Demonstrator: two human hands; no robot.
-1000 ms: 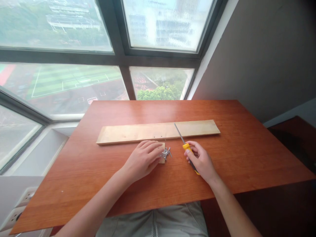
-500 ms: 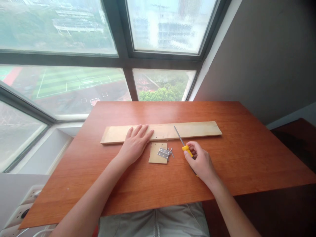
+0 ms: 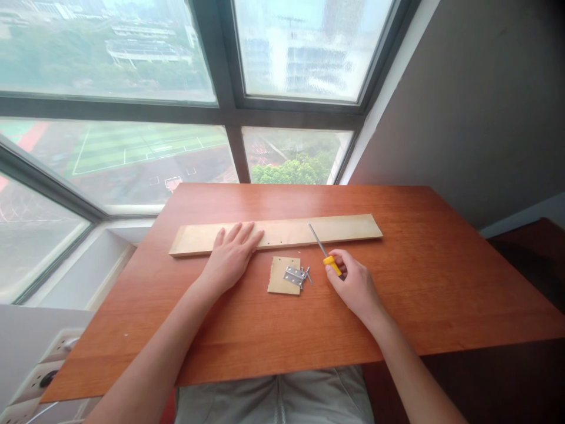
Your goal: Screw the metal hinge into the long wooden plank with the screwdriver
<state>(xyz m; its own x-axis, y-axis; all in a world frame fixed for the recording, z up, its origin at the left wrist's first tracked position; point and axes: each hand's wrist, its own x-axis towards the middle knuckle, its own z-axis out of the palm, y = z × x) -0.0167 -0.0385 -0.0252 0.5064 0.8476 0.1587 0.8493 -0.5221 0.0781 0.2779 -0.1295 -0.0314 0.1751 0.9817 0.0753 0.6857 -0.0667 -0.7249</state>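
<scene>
A long pale wooden board (image 3: 304, 231) lies across the table, with two small dark holes near its front edge. My left hand (image 3: 232, 253) rests on the board's left half, fingers spread flat. My right hand (image 3: 355, 284) grips a screwdriver (image 3: 331, 264) by its yellow and black handle; its metal shaft points up and left, the tip appearing over the board. Between my hands lies a small square wooden piece (image 3: 276, 277) with two holes near its far edge. A silver hinge (image 3: 294, 275) lies on it, and several screws (image 3: 307, 274) sit at its right edge.
The reddish-brown wooden table (image 3: 247, 330) stands against large windows (image 3: 150, 147). A grey wall (image 3: 477, 118) rises at the right. Power sockets (image 3: 44, 377) with a plug and a cable are at the lower left, beside the table's edge.
The board has slid to the left together with my left hand, away from the small wooden piece. My right hand still holds the screwdriver and has shifted only slightly.
</scene>
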